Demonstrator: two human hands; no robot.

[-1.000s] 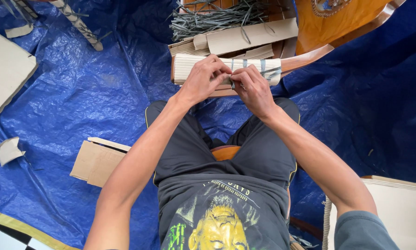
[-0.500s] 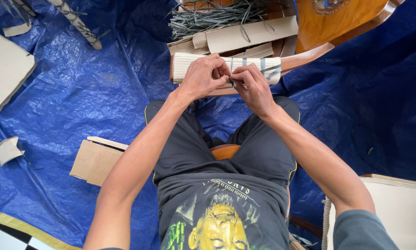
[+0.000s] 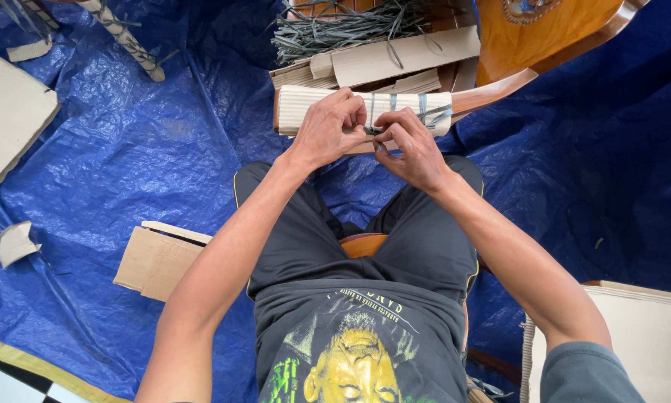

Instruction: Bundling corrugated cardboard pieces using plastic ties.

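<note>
A pale roll of corrugated cardboard (image 3: pixel 300 109) lies crosswise in front of my knees, bound with a few grey-green strips. My left hand (image 3: pixel 328 133) presses on the roll's middle, fingers curled around a thin grey strip (image 3: pixel 370 128). Close beside it, my right hand (image 3: pixel 414 145) pinches the same strip, fingertips meeting those of the left. The right end of the roll (image 3: pixel 434 112) shows loose strip ends hanging off it.
A heap of grey strips (image 3: pixel 350 26) and flat cardboard pieces (image 3: pixel 403 56) lie behind the roll. A wooden object (image 3: pixel 544 41) is at top right. Cardboard scraps (image 3: pixel 153 261) and a wrapped stick (image 3: pixel 123 37) rest on the blue tarp (image 3: pixel 126 149); a cardboard stack (image 3: pixel 641 336) sits at bottom right.
Both hands stayed on the roll with only small finger movements; the right hand's fingertips have drawn closer to the left hand on the strip.
</note>
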